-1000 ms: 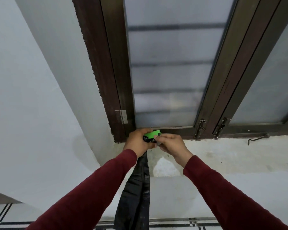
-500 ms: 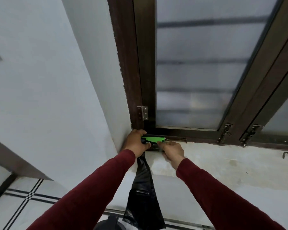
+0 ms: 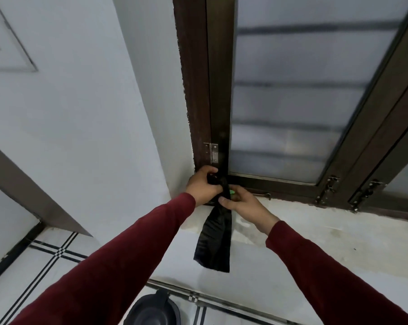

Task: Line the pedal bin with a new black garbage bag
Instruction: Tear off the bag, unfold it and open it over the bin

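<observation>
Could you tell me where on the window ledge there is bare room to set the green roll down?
The ledge is bare right of the right hand, below the window latches. The left corner is crowded by both hands and the hanging black bag.

head camera, looking forward and down, close on windowsill [image 3: 315, 221], floor below

Plain white wall [image 3: 81, 127] on the left, meeting a dark brown window frame [image 3: 198, 90] with frosted glass [image 3: 292, 95] showing dim horizontal bars behind it. Small metal hinge [image 3: 213, 153] low on the frame, latches [image 3: 330, 186] further right. Scuffed pale sill [image 3: 327, 228] underneath. White floor tiles [image 3: 41, 273] with black stripe lines. Soft, flat daylight.
</observation>
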Tool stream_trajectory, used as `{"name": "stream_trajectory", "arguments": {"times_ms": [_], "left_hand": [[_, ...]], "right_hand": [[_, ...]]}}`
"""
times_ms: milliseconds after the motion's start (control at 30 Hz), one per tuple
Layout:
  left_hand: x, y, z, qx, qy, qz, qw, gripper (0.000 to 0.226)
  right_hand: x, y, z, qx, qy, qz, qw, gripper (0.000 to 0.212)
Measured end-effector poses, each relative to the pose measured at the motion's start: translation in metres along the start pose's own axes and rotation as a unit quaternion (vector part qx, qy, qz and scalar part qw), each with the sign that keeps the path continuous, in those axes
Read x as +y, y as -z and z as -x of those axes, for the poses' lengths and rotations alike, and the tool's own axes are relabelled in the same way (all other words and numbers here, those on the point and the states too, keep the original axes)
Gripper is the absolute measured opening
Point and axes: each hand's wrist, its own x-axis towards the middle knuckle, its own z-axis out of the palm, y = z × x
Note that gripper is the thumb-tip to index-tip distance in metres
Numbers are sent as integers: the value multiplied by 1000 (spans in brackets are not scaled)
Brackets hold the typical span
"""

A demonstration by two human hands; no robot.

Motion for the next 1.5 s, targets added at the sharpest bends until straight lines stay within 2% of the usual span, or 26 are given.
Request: {"name": "stream_trajectory", "arguments": {"times_ms": [100,167,233,300,400,467,633,767,833,867,933,967,1033,1100,1167,1267,1333,1433,1500], "left_hand": [[8,7,7,12,0,28,1000,69],[9,15,13,9,-6,56,998,77],[10,24,21,8,-20,76,997,77],[11,33,29,-2,-34,90,995,72],[11,47,41,-23,-62,130,989,48],[13,58,53,-30,-79,153,985,40],[4,81,81,30,-111,174,978,35],[-6,95,111,1,-115,221,969,22],[-14,96,127,-11,-122,212,970,23],[-17,97,133,-10,-122,202,972,21],[-27,100,152,-18,-115,201,973,12],[-30,102,160,-30,-109,208,972,7],[-33,107,180,-63,-107,214,969,9],[-35,112,198,-87,-115,210,967,16],[-36,116,216,-111,-122,216,962,16],[-36,125,241,-136,-137,201,960,10],[-38,130,260,-135,-146,187,962,12],[-36,133,291,-140,-140,214,956,18],[-34,136,313,-147,-127,231,954,20]], "right_hand": [[-8,7,9,-26,15,-51,998,37],[-10,12,21,-15,27,-100,994,26],[-8,16,33,9,37,-138,990,24],[-4,19,45,26,43,-146,988,24],[-1,18,69,70,46,-153,985,22],[-3,17,87,95,50,-151,983,20],[-6,-3,128,173,44,-108,978,14],[7,-42,149,248,-35,11,968,11],[9,-64,163,305,-69,156,937,17],[6,-75,170,349,-64,227,907,26],[-5,-103,189,433,14,252,865,34],[-15,-116,199,452,67,210,864,30],[-41,-140,218,411,117,67,901,21],[-64,-160,234,305,117,-70,942,25],[-76,-170,248,236,110,-140,955,31],[-78,-177,266,199,97,-144,964,24],[-76,-182,281,178,92,-145,969,26],[-66,-193,298,147,86,-145,975,46],[-59,-201,311,126,77,-93,985,60]]}}
